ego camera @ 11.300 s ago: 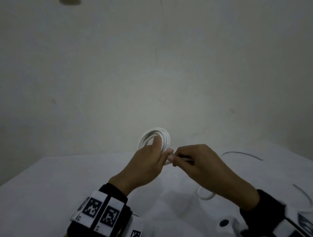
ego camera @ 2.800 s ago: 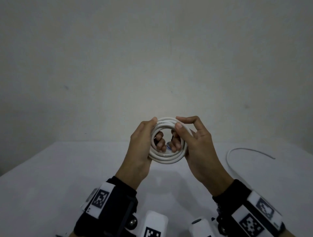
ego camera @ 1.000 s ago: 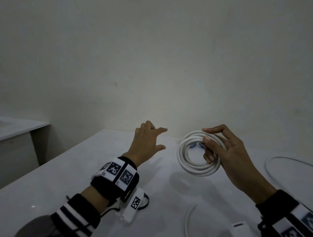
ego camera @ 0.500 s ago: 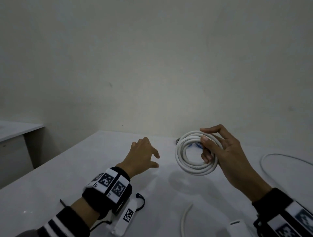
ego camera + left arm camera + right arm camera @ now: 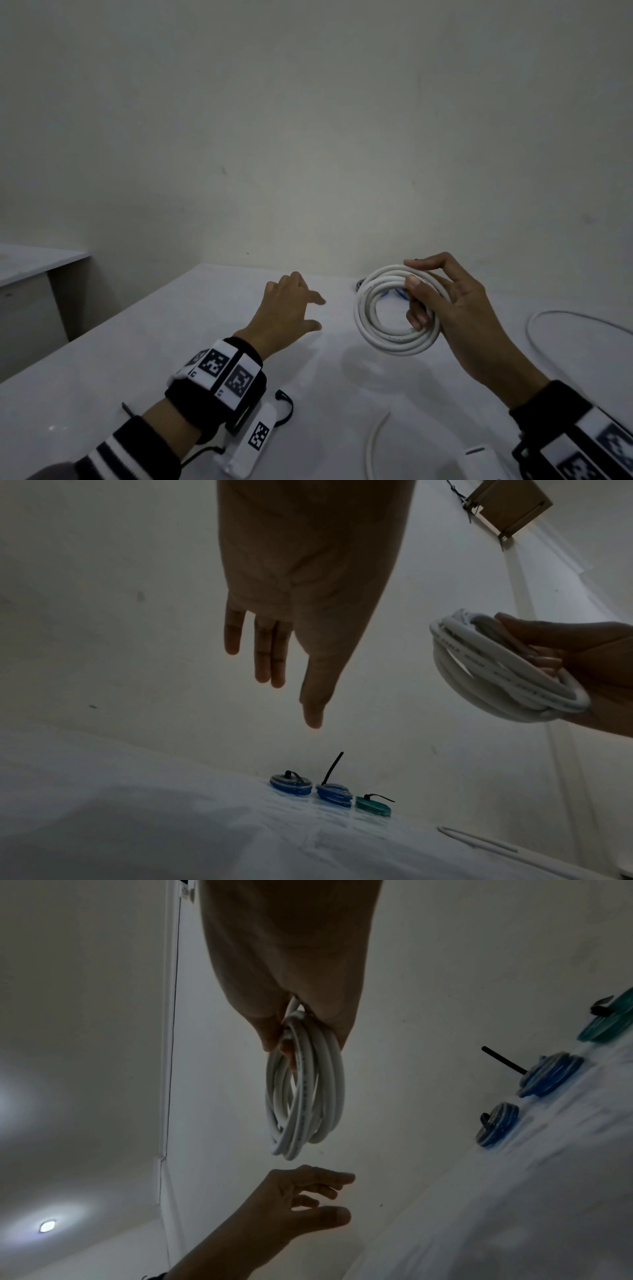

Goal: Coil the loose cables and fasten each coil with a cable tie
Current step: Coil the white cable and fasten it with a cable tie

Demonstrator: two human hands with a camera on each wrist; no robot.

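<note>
White cable coil (image 5: 394, 310) stands on edge, gripped by right hand (image 5: 455, 308); left hand (image 5: 286, 308) spread, holding nothing.

Dim, grey, low-contrast in all three views.
Ceiling lamp (image 5: 47, 1226) glares in right wrist view; table (image 5: 514, 1218) there smeared by blur; soft shadows under hands; wide-angle bending at edges.

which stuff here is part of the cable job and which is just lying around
Job: white coil gripped by right hand; left hand, empty; loose white cables; three tied coils by the wall.

Lying about: side table; box on wall.
</note>
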